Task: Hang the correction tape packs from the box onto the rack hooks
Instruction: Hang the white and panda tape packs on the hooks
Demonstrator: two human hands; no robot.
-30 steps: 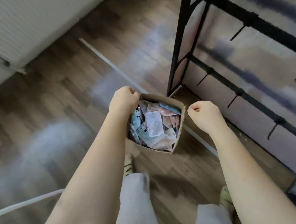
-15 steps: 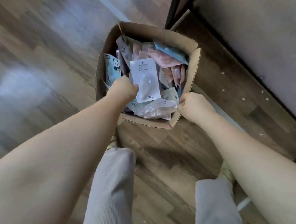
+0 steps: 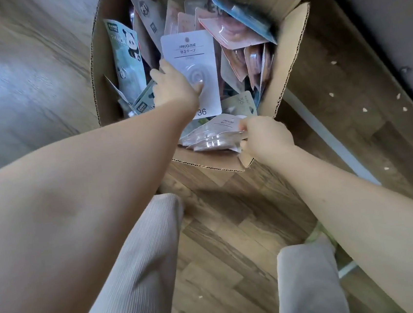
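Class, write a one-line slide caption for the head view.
Left hand grips a white pack while right hand pinches clear packs in the cardboard box.

- the open top of the cardboard box point(image 3: 289, 53) is crowded with upright and leaning packs; little free room is seen between them.
- the middle of the opening is taken up by a white pack point(image 3: 189, 56), with the left hand point(image 3: 171, 87) on it.
- the near right corner is blocked by the right hand point(image 3: 266, 138), which grips clear packs point(image 3: 211, 136) lying over the near wall.
- bare wood floor point(image 3: 26, 73) is left open to the left of the box.
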